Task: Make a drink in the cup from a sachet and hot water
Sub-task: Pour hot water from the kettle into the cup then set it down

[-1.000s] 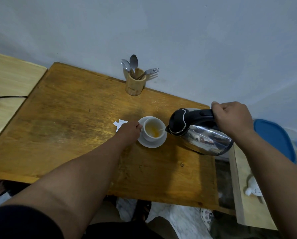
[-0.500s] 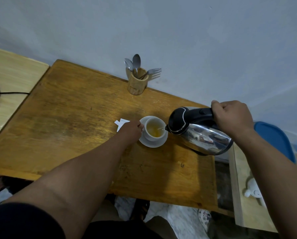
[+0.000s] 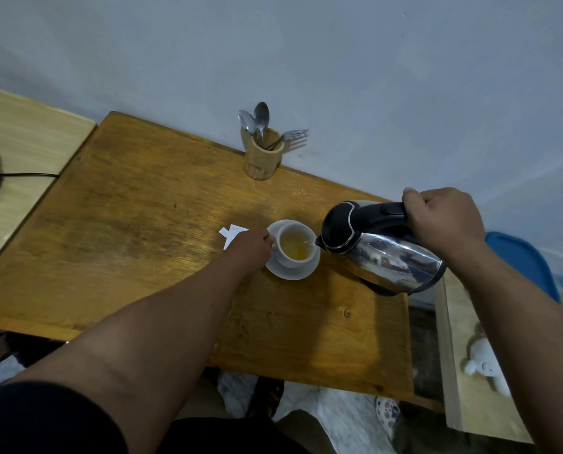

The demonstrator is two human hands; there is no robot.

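**poster1:** Fingers [image 3: 414, 204] of the right hand [image 3: 443, 221] are wrapping tight round the black handle of the kettle [image 3: 384, 253], which is tilting with its spout just over the rim of the cup [image 3: 298, 245]. The left hand [image 3: 250, 250] is closing on the cup's side, steadying it on the saucer [image 3: 293, 273] on the wooden table [image 3: 136, 224].

**poster2:** So the pouring step is underway. Yellowish liquid is sitting in the cup, looks partly full to me. Next move probably calls for levelling the kettle before it overflows, then grabbing a spoon [image 3: 262, 116] from the holder [image 3: 263, 158] to stir.

**poster1:** Agreed. The white torn sachet [image 3: 231, 234] is half hiding behind the left hand, and the stream itself is barely showing. Can't tell whether the left fingers are hooking the cup's handle.
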